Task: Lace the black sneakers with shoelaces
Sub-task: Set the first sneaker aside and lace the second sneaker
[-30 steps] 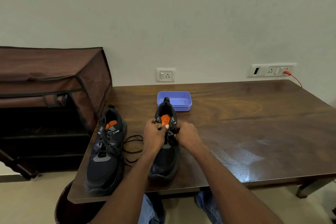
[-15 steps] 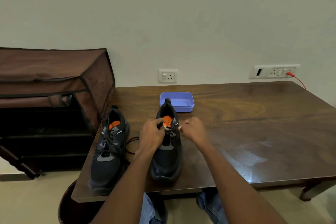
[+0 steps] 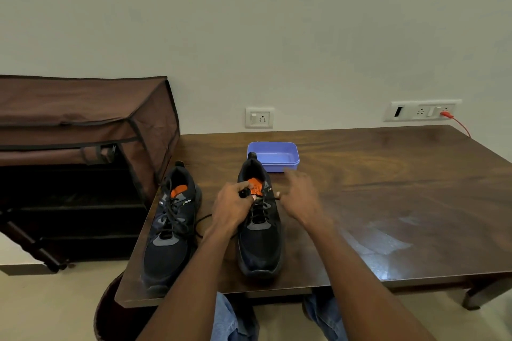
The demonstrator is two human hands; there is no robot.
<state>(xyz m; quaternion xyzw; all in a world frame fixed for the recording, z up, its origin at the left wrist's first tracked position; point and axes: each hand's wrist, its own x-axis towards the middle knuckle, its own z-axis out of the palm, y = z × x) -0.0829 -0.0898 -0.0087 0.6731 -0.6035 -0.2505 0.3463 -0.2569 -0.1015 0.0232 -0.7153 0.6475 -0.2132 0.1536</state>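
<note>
Both black sneakers stand side by side on the table [image 3: 388,202], toes toward the person, so the eyelets face up within reach of both hands. The left hand [image 3: 231,209] pinches the shoelace [image 3: 259,209] at the collar of the right-side sneaker [image 3: 260,241], probably to keep tension on the rows already threaded; the right hand [image 3: 300,196] is blurred beside the upper eyelets, fingers loosely spread, and appears to hold nothing. The left-side sneaker [image 3: 169,238] looks laced, its loose ends trailing between the two shoes.
</note>
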